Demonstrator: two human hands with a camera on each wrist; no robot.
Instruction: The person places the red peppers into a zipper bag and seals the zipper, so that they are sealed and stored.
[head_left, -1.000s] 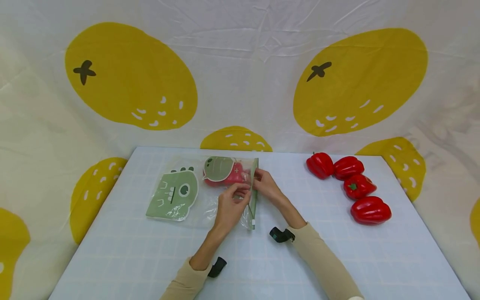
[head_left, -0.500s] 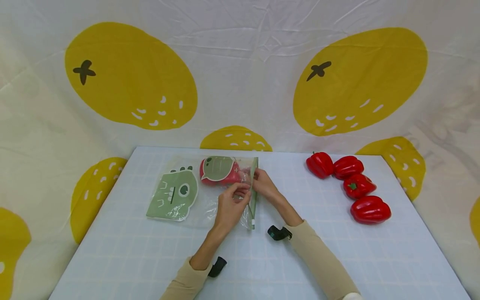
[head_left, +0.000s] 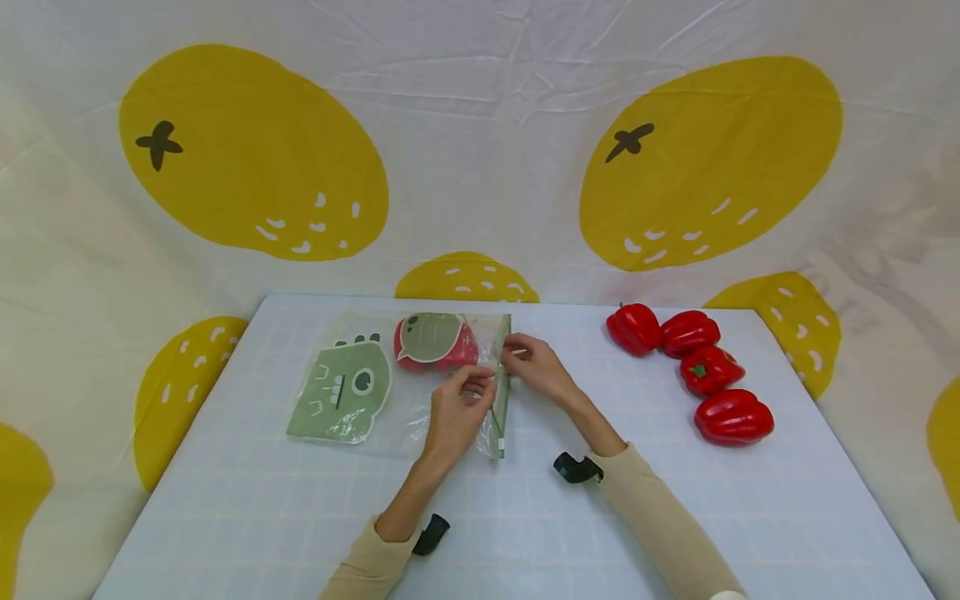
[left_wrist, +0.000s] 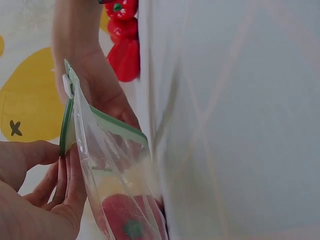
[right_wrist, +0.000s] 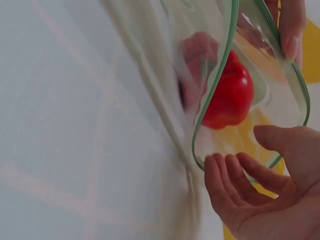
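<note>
A whitish cloth (head_left: 483, 158) hangs like a wall behind the tabletop (head_left: 225, 517) and down both its sides, creased near the upper middle and printed with big yellow fruits (head_left: 262, 158), the two largest each bearing a dark cross and small white dashes. The tabletop is pale blue with a faint grid of lighter lines, and its far edge hides the lower part of one fruit. The light is soft, with a mild sheen along the creases.
</note>
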